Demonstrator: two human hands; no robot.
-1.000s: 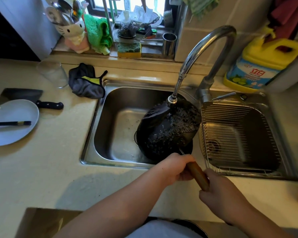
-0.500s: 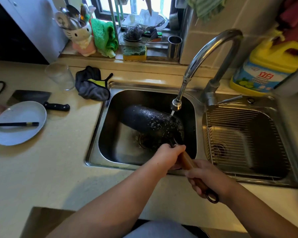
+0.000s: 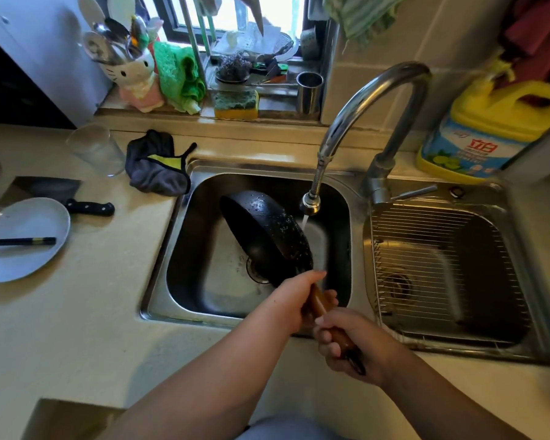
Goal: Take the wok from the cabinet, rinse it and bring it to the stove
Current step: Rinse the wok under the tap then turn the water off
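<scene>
Wok handle (image 3: 327,322), a brown wooden shaft, lies low and centre-right in the frame, with both hands closed around it. The right hand (image 3: 354,346) clamps its near end; the left hand (image 3: 294,300) clamps it farther up, just before the pan. Beyond the hands, the black round-bottomed wok (image 3: 267,231) sits tilted on its side inside the left stainless steel sink basin (image 3: 185,249), at frame centre, its wet shell beaded with drops. A thin stream of water falls just right of the wok from the curved chrome tap (image 3: 356,119). At the left edge, a white plate (image 3: 23,242) carrying dark chopsticks (image 3: 18,241) rests on the beige countertop (image 3: 92,312).
</scene>
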